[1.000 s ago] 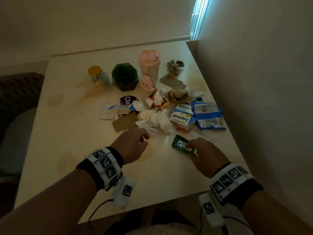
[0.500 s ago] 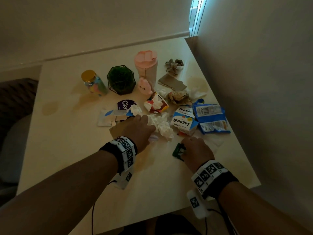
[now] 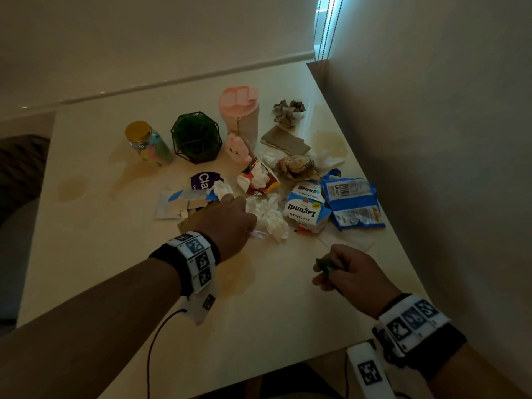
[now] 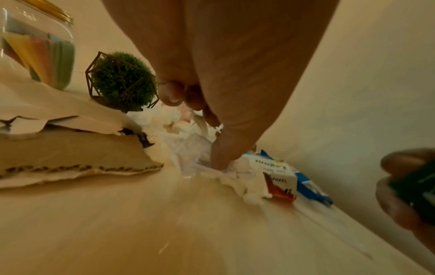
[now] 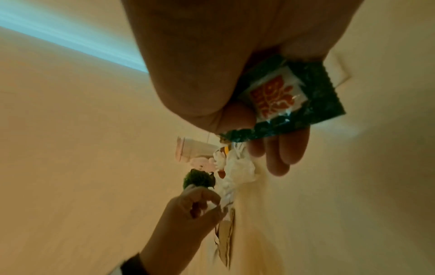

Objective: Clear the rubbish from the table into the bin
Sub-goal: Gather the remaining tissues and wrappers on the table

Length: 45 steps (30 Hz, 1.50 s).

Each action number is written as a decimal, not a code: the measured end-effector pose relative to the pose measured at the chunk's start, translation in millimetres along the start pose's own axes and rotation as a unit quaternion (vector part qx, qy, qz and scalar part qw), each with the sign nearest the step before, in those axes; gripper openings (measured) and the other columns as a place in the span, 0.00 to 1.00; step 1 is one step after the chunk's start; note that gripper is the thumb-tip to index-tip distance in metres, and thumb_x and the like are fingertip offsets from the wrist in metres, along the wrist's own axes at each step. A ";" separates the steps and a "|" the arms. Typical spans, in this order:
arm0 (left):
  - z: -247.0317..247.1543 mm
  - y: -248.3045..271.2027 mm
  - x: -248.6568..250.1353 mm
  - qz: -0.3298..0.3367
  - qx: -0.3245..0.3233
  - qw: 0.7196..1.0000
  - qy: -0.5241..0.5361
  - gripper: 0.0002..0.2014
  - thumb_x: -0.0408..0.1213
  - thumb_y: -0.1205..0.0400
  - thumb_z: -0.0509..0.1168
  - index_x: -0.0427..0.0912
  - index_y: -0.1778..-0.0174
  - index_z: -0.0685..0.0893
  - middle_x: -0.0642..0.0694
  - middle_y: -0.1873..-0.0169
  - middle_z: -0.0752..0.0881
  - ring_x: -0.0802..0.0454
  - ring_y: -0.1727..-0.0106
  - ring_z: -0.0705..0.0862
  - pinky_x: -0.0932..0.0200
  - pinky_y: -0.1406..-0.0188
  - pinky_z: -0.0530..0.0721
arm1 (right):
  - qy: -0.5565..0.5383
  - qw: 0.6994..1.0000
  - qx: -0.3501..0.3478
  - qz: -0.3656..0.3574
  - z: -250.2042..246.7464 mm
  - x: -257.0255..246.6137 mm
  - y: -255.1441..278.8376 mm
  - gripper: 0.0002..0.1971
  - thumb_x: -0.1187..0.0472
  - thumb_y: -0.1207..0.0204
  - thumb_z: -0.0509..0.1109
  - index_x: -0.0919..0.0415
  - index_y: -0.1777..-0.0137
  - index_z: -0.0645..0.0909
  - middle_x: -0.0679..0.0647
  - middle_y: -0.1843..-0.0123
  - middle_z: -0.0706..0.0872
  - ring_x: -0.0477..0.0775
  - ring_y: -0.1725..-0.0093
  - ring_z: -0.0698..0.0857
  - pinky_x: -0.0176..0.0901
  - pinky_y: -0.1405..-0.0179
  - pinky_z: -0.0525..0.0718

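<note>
Rubbish lies in a heap mid-table. My left hand (image 3: 244, 223) reaches into it and pinches a crumpled white tissue (image 3: 272, 218); in the left wrist view the thumb (image 4: 220, 160) digs into the tissue (image 4: 188, 147) with the fingers curled above. My right hand (image 3: 331, 272) is raised near the front right and holds a small dark green wrapper (image 3: 325, 264), whose white and red label (image 5: 275, 96) shows in the right wrist view. Beside the tissue lie a Lagundi carton (image 3: 305, 210) and a torn blue packet (image 3: 354, 203). No bin is in view.
At the back stand a gold-lidded jar (image 3: 146, 142), a green plant in a wire frame (image 3: 197, 136), a pink tumbler (image 3: 240, 113) and a pink toy (image 3: 237, 148). Cardboard scraps (image 3: 285, 141) and crumpled brown paper (image 3: 296, 167) lie near the right wall (image 3: 431, 139).
My left hand moved forward from the near table into the heap and took hold of the tissue. My right hand closed on the green wrapper, lifted it off the table and drew back.
</note>
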State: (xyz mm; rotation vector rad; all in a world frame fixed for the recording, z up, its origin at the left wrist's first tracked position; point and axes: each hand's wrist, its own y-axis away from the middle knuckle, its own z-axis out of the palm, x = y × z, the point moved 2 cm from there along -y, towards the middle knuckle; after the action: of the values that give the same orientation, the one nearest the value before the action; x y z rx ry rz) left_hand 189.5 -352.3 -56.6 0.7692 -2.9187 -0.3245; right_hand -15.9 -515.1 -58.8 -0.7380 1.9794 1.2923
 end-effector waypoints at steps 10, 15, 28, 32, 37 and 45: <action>-31.1 13.1 -13.3 0.016 0.116 0.989 0.091 0.09 0.45 0.28 0.74 0.51 0.59 0.81 0.56 0.58 0.70 0.54 0.54 0.64 0.54 0.58 0.66 | 0.026 0.988 0.145 -0.041 -59.6 3.7 -15.0 0.12 0.63 0.20 0.66 0.42 0.48 0.76 0.53 0.54 0.81 0.49 0.65 0.77 0.49 0.67 0.81; -27.8 5.2 -11.8 -0.034 0.089 0.978 0.186 0.08 0.43 0.25 0.66 0.56 0.60 0.71 0.52 0.55 0.83 0.50 0.50 0.73 0.46 0.50 0.73 | 0.308 0.933 0.185 -0.007 -76.2 3.8 -45.6 0.07 0.57 0.25 0.74 0.46 0.57 0.77 0.52 0.49 0.80 0.53 0.51 0.82 0.43 0.57 0.81; -20.7 -2.4 -25.0 -0.137 0.139 0.938 0.285 0.16 0.29 0.20 0.60 0.50 0.40 0.73 0.54 0.66 0.79 0.47 0.69 0.81 0.45 0.62 0.82 | 0.407 0.904 0.122 -0.044 -66.9 -0.1 -100.4 0.29 0.50 0.34 0.80 0.53 0.33 0.78 0.56 0.34 0.76 0.60 0.36 0.80 0.54 0.37 0.83; -5.4 -2.5 -41.3 -0.141 0.064 0.950 0.272 0.19 0.34 0.21 0.59 0.52 0.34 0.74 0.47 0.49 0.79 0.44 0.53 0.81 0.43 0.53 0.83 | 0.395 0.906 0.132 -0.067 -64.9 0.9 -102.2 0.23 0.51 0.31 0.78 0.52 0.37 0.80 0.56 0.38 0.76 0.61 0.39 0.81 0.56 0.42 0.85; 20.6 0.1 -45.9 -0.121 -0.075 0.983 0.117 0.25 0.58 0.27 0.69 0.59 0.36 0.71 0.51 0.46 0.75 0.49 0.51 0.82 0.48 0.51 0.85 | 0.413 0.901 0.117 -0.067 -58.7 -4.6 -96.4 0.22 0.57 0.32 0.77 0.44 0.39 0.76 0.51 0.39 0.75 0.60 0.40 0.81 0.57 0.47 0.87; 30.1 -11.6 -33.9 -0.091 -0.082 0.990 0.071 0.25 0.49 0.22 0.71 0.59 0.34 0.67 0.48 0.47 0.78 0.44 0.47 0.82 0.48 0.52 0.84 | 0.367 0.907 0.108 -0.178 -23.5 -52.0 -73.0 0.19 0.57 0.26 0.72 0.48 0.35 0.75 0.49 0.34 0.75 0.52 0.40 0.82 0.46 0.49 0.88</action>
State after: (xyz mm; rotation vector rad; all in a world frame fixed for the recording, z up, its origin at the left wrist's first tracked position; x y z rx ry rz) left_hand 219.7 -339.9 -90.2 0.9915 -2.6562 -0.4975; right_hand 66.3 -557.4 -52.7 -1.5494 2.3395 0.5896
